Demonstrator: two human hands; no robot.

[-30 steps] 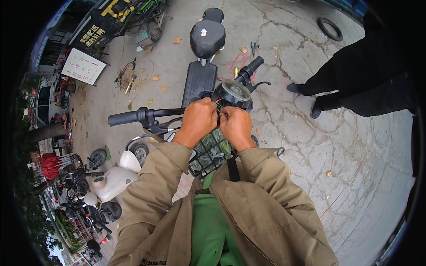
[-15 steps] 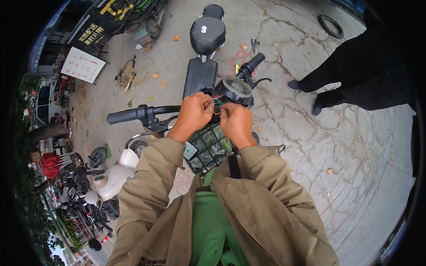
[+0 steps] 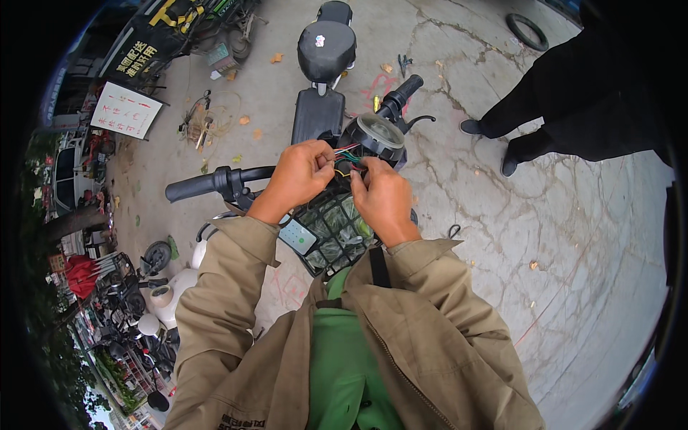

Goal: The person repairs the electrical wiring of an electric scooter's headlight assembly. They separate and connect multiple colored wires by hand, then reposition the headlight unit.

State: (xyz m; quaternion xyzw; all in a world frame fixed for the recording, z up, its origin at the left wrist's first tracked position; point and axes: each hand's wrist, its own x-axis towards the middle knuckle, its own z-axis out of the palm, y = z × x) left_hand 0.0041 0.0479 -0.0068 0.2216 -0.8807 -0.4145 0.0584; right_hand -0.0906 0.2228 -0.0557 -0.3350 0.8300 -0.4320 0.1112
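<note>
In front of me stands an electric bike, and coloured wires (image 3: 350, 155) come out beneath its round lamp or gauge housing (image 3: 381, 135). My left hand (image 3: 304, 172) pinches the wires from the left side. On their other side my right hand (image 3: 384, 195) is closed, thumb against fingers, at the green and yellow wire ends. The fingertips partly hide what they grip. Just below both hands is a black wire basket (image 3: 331, 244) with leafy greens in plastic, and a phone (image 3: 297, 235) lies at its left side.
The handlebar's left grip (image 3: 190, 189) sticks out left; the right grip (image 3: 410, 87) points away. Beyond are the footboard (image 3: 319, 118) and seat (image 3: 326, 51). Pliers (image 3: 403, 66), a tyre (image 3: 527, 32) and tangled cable (image 3: 204, 127) lie on cracked concrete. A person in black (image 3: 534, 118) stands right.
My hands have drawn slightly apart, the left one moving left, so more of the wires shows between them, a yellow one included. More of the phone's face is visible.
</note>
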